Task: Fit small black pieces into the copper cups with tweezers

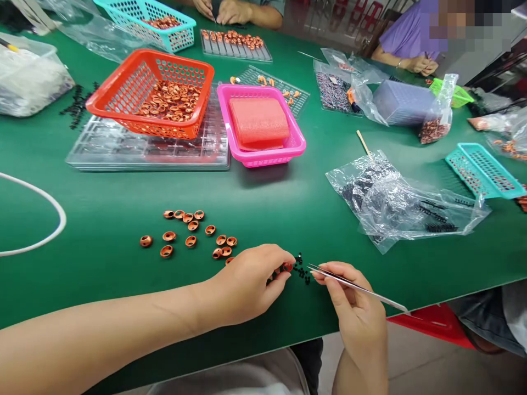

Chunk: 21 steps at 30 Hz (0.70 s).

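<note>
My left hand (pixel 263 282) is closed on a small copper-coloured cup-shaped part (pixel 287 267) with holes, its thumb and fingers partly covering it. In my right hand (pixel 356 296) is a pair of metal tweezers (pixel 358 287), tips pointing left. Between the hands lies a small scatter of tiny black pieces (pixel 303 272); the tweezer tips are close to them, and I cannot tell whether they grip one. Left of my left hand, several loose copper-coloured cups (pixel 190 241) rest on the green table (pixel 102 241).
Behind stand an orange basket (pixel 150 129) of copper cups on clear trays (pixel 123 159) and a pink basket (pixel 263 156) with red foam. Bags of black parts (pixel 379 186) lie right, near a teal basket (pixel 486 170). A white cable (pixel 61 216) curves left. Co-workers' hands (pixel 230 11) are across the table.
</note>
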{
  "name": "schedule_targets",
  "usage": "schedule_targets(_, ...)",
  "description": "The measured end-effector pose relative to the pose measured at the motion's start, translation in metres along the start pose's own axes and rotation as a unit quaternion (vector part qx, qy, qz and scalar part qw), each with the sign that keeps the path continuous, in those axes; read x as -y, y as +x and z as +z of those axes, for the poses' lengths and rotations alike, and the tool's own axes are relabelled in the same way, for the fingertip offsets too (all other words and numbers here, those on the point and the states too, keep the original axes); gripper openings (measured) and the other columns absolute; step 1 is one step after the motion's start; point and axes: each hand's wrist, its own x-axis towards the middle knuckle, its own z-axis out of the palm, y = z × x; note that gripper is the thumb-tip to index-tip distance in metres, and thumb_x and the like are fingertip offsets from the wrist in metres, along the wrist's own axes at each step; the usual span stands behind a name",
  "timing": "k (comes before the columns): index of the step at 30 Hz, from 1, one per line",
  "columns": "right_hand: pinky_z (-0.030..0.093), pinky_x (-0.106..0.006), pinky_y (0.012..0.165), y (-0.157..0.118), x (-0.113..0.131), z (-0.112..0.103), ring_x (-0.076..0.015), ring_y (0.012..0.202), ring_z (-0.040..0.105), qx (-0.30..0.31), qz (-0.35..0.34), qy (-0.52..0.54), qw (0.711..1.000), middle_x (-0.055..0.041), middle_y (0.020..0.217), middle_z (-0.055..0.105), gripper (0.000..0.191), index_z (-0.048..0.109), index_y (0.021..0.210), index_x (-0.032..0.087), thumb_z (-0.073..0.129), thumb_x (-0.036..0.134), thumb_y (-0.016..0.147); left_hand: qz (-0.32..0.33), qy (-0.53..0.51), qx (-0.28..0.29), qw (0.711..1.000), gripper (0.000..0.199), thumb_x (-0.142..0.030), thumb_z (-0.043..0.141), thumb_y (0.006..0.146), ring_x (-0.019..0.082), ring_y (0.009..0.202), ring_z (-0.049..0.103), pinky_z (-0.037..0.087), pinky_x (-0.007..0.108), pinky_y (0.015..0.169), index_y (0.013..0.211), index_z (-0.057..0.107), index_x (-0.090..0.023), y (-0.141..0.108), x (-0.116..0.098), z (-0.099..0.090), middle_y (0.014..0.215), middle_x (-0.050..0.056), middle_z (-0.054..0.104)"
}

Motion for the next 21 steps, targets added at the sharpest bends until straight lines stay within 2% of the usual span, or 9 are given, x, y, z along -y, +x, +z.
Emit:
schedule_targets(3, 0.064, -0.033, 0.077, 0.0026, -0.0021, 0.0028, -0.0202, 0.088, 0.073, 0.001, 0.015, -0.008, 1.000, -0.0083, 0.103, 0.071, 0.016, 0.067, 0.104, 0.020, 0.062, 0.026, 0.090, -0.012, -0.028, 0.006, 1.000, 0.017, -0.016, 0.050, 0.089, 0.014, 0.071, 0.057, 0.047, 0.025, 0.065, 0.101, 0.061, -0.018, 0.0049, 0.0054, -0.0029, 0.085, 0.002, 0.063)
schedule_targets(7, 0.062, -0.037, 0.082, 0.0047, -0.0059, 0.0041, -0.0205, 0.095, 0.070, 0.004, -0.030, -0.022, 0.999, -0.0073, 0.105, 0.070, 0.013, 0.069, 0.101, 0.022, 0.063, 0.021, 0.089, -0.034, -0.055, 0.009, 0.998, 0.018, -0.017, 0.051, 0.089, 0.013, 0.069, 0.056, 0.047, 0.024, 0.064, 0.102, 0.062, -0.018, 0.0081, 0.0068, -0.0059, 0.086, 0.002, 0.062)
schedule_targets(11, 0.061, -0.036, 0.078, 0.0057, -0.0067, 0.0057, -0.0210, 0.095, 0.068, -0.004, -0.058, -0.055, 0.997, -0.0065, 0.101, 0.069, 0.015, 0.070, 0.100, 0.024, 0.063, 0.018, 0.089, -0.032, -0.065, 0.015, 0.997, 0.018, -0.018, 0.050, 0.090, 0.013, 0.069, 0.056, 0.046, 0.023, 0.062, 0.102, 0.063, -0.019, 0.0086, 0.0066, -0.0067, 0.085, 0.002, 0.063)
schedule_targets(21, 0.061, -0.032, 0.075, -0.0007, -0.0092, 0.0067, -0.0196, 0.088, 0.071, -0.031, -0.024, -0.112, 0.993, -0.0050, 0.098, 0.073, 0.015, 0.070, 0.103, 0.024, 0.063, 0.023, 0.089, -0.042, -0.077, 0.006, 0.996, 0.017, -0.019, 0.052, 0.090, 0.012, 0.068, 0.057, 0.047, 0.023, 0.062, 0.102, 0.063, -0.019, 0.0092, 0.0076, -0.0066, 0.084, 0.001, 0.062)
